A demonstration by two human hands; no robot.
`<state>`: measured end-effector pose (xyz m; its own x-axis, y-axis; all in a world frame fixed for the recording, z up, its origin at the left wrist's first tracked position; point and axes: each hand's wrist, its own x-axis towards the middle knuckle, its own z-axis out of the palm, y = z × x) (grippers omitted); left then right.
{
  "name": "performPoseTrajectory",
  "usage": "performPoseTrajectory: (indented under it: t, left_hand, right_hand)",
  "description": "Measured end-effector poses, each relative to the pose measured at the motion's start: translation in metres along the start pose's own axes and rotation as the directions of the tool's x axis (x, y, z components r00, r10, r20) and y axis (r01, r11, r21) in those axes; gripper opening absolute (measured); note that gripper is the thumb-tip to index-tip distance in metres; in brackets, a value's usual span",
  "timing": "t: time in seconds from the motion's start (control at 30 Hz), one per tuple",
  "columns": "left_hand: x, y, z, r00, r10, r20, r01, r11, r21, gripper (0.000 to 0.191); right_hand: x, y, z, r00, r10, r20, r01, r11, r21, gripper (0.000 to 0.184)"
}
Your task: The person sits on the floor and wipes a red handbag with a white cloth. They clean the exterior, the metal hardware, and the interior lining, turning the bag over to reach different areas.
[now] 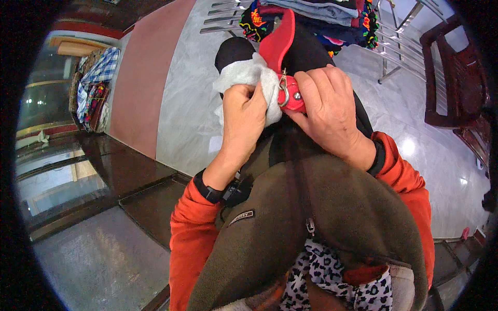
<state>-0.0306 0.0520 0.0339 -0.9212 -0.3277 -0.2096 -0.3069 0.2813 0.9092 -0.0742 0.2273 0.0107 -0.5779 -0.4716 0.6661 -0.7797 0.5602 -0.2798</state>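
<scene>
In front of my chest, my left hand (247, 110) pinches a white fluffy cloth (243, 74) between thumb and fingers. My right hand (328, 105) grips a red leather-like piece with a metal rivet (297, 96), its edge touching the cloth. A metal clasp and ring (284, 91) hang at that piece, close to my left thumb. From there a broad red strap (278, 39) rises away, over the dark trousers. What the fingers of my right hand do beneath the piece is hidden.
Ahead stands a metal slatted bench (221, 17) bearing folded clothes (311, 13). A dark wooden chair (453, 77) is at the right. Folded textiles (95, 89) lie at the left, beside a window. Dark glossy panels (140, 210) are near my left side.
</scene>
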Motion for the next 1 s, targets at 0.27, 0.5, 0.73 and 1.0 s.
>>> performPoseTrajectory:
  t: [0.27, 0.5, 0.73, 1.0]
  left_hand:
    - [-0.009, -0.007, 0.008, 0.98, 0.176, 0.096, -0.111, 0.874, -0.474, 0.026]
    - [-0.02, -0.025, -0.003, 0.929, 0.342, 0.141, -0.295, 0.915, -0.274, 0.034]
    - [-0.003, -0.046, 0.018, 0.816, 0.57, -0.096, -0.557, 0.82, 0.132, 0.024]
    - [0.003, -0.027, 0.021, 0.963, 0.257, -0.076, -0.268, 0.927, -0.263, 0.028]
  right_hand:
    - [-0.002, 0.009, -0.007, 0.999, 0.026, 0.032, -0.027, 0.999, 0.027, 0.056]
    - [0.0, 0.009, -0.002, 1.0, -0.004, -0.002, 0.004, 1.0, 0.031, 0.052]
    - [-0.002, 0.009, -0.006, 0.996, 0.037, 0.077, -0.041, 0.998, 0.055, 0.068]
    - [-0.004, 0.011, -0.007, 0.998, 0.027, 0.064, -0.031, 0.997, 0.064, 0.069]
